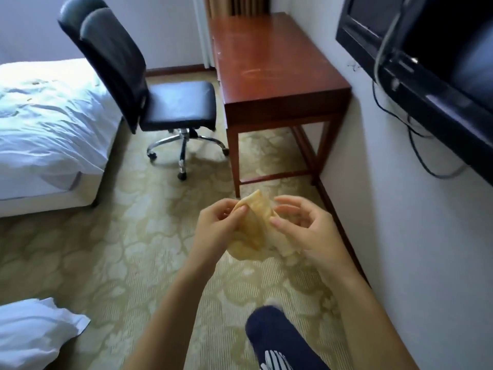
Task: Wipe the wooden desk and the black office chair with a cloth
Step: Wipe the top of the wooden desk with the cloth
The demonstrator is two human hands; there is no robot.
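A pale yellow cloth [254,231] hangs crumpled between my two hands, low in the middle of the view. My left hand [216,225] pinches its upper left edge with thumb and fingers. My right hand [301,228] holds the right side, thumb on the cloth and fingers loosely curled. Ahead stands the reddish wooden desk [269,62] against the right wall, its top showing faint marks. The black office chair [149,84] on a chrome wheeled base sits to the desk's left, its seat turned toward the desk.
A bed with white sheets [45,124] fills the left side. A white pillow [34,332] lies at the lower left. A black television [426,44] with dangling cables hangs on the right wall. Patterned carpet [133,236] stretches between me and the desk. My leg in dark trousers [274,340] shows below.
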